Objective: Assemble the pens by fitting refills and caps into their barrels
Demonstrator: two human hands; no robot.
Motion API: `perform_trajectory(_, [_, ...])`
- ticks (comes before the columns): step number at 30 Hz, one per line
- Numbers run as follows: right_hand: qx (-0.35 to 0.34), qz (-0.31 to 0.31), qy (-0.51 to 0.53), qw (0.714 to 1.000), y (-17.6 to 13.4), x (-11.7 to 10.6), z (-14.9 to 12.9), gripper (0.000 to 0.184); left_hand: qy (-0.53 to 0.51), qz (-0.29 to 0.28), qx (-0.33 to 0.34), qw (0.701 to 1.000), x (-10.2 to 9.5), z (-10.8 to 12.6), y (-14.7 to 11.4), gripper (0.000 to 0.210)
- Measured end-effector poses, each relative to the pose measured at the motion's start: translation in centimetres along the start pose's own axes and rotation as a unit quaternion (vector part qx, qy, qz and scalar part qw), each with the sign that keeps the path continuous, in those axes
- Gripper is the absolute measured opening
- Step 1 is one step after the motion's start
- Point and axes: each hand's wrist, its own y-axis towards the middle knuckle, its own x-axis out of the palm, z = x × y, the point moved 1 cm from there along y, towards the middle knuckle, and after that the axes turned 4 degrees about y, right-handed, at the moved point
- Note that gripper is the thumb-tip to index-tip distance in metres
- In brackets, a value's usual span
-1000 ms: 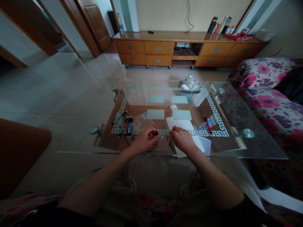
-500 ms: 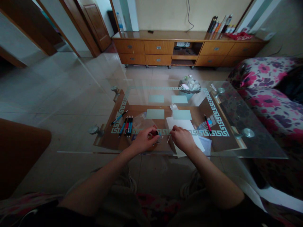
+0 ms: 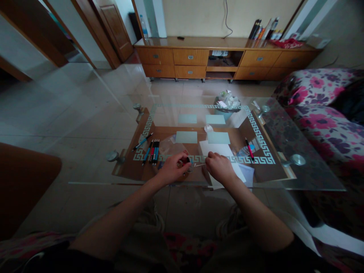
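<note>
My left hand point(image 3: 172, 168) is curled above the near part of the glass table, its thumb and fingers pinching a small dark piece point(image 3: 188, 160) that looks like part of a pen. Facing it, my right hand point(image 3: 219, 167) grips a thin pale stick point(image 3: 200, 165), which points left toward that piece. I cannot tell whether the two touch. Left of my hands lie several pens point(image 3: 155, 151) side by side, with a blue and black pen point(image 3: 143, 141) slanted beside them. A red and black pen point(image 3: 250, 149) rests at the right.
White paper point(image 3: 238, 172) lies under my right hand, and a clear plastic bag point(image 3: 167, 146) is beyond my left. The glass tabletop point(image 3: 318, 178) has metal supports. A filled waste basket point(image 3: 226, 113) stands behind it; a floral sofa point(image 3: 321, 117) is at right.
The pale stick in my right hand has swung from pointing down to lying nearly level, its tip toward my left hand. My left hand has hardly moved.
</note>
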Motion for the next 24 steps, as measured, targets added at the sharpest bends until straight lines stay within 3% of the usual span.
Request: perform_trajectory(24, [0.041,-0.029,0.023,0.998,-0.23,0.01,-0.22,0.022,-0.001,0.001,0.004,1.0,0.09,-0.12,0.05,0.015])
